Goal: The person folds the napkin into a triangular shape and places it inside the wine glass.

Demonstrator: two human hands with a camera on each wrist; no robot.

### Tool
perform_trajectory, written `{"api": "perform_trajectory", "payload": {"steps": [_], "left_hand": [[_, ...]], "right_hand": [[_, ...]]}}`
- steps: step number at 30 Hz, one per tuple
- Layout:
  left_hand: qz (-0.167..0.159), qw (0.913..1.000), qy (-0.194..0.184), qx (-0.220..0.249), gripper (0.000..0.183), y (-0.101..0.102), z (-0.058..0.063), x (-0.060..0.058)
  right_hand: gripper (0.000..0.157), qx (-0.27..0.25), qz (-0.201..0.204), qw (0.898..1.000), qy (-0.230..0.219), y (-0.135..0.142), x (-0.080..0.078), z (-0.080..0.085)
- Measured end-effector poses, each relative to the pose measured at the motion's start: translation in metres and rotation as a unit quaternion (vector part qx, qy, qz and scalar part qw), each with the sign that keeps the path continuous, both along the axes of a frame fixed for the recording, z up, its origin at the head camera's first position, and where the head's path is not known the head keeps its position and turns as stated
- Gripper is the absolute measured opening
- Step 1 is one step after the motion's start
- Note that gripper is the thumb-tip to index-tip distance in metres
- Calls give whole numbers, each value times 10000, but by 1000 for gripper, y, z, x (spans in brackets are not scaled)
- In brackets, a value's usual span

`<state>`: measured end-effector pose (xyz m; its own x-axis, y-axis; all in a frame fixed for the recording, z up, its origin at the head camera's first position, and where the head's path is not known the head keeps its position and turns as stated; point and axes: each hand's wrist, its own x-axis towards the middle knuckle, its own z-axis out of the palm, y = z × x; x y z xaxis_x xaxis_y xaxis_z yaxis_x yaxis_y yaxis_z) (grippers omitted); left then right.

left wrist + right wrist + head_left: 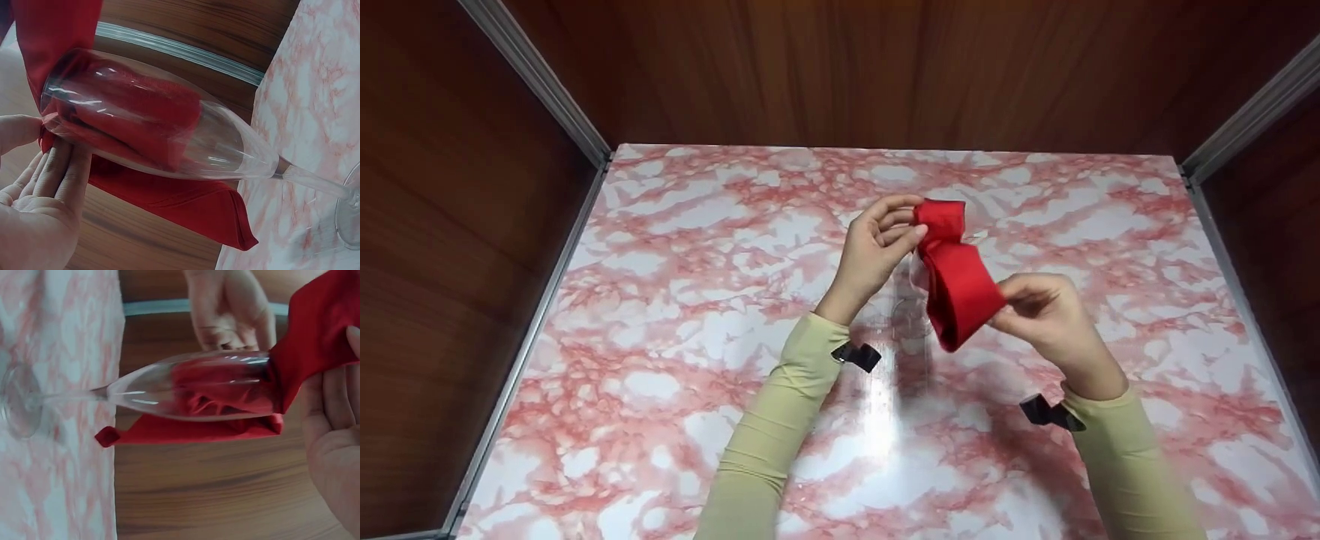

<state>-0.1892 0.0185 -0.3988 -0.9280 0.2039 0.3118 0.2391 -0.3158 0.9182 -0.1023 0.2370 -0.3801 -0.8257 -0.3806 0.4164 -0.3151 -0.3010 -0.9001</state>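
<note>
A clear champagne flute stands upright on the table, its round foot on the surface. Part of a red cloth napkin is tucked inside the bowl; the rest spills over the rim, one part hanging down outside the glass. At the rim, my left hand pinches the napkin between thumb and fingers. My right hand pinches the corner of the napkin's broad fold, to the right of the glass and nearer me. From the head view, the cloth hides most of the flute.
A red-and-white marbled table top spreads around the glass. Dark wood-grain panels stand at the back and both sides, with metal strips along the corners. Black straps hang at both sleeve cuffs.
</note>
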Motion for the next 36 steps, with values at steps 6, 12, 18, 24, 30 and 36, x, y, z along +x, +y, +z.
{"api": "perform_trajectory", "payload": {"steps": [6, 12, 18, 24, 30, 36], "left_hand": [[10, 9999, -1, -116, 35, -2, 14, 9], [85, 9997, 182, -130, 34, -4, 24, 15], [1, 9992, 360, -188, 28, -4, 20, 15], [-163, 9994, 263, -185, 25, -5, 18, 14], [-218, 9993, 239, -164, 24, -6, 16, 14], [-429, 9990, 117, -49, 24, -10, 5, 9]], "right_hand": [[18, 385, 374, 9973, 502, 1, -4, -13], [24, 703, 410, 9931, 840, 0, -10, -26], [30, 1201, 209, 9876, 989, -4, -9, -25], [26, 1687, -244, 9789, 1126, -9, -6, -17], [30, 2087, -565, 9667, 1367, -11, -5, -14], [32, 2203, -619, 9636, 1386, -16, 0, -9]]}}
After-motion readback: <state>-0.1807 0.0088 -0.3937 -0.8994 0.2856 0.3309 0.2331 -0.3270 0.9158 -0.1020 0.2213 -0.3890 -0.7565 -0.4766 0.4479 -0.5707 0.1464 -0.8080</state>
